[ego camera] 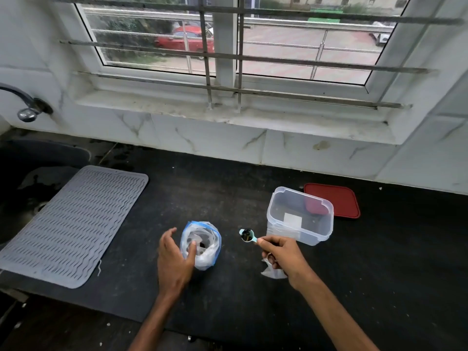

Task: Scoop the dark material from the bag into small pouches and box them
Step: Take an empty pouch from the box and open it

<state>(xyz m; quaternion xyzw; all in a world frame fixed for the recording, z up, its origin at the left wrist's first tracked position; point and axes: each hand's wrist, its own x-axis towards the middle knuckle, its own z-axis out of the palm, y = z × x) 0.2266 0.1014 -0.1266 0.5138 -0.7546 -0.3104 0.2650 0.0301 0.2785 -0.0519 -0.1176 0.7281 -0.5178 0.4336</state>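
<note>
One spoonful is up and most of the job looks still ahead. On the black table (379, 262) lies a grey mat (76, 224). The clear box (278, 224) stands open with its red lid (339, 198) behind, perhaps one pale pouch inside; I can't tell. The left hand (174, 259) is loose, thumb on the open bag (207, 252). The right hand (283, 254) pinches a spoon (247, 235) of dark material (247, 234), a limp pouch (272, 273) under its fingers.

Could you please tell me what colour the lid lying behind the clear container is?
Red; the lid shows plainly in the head view.
</note>
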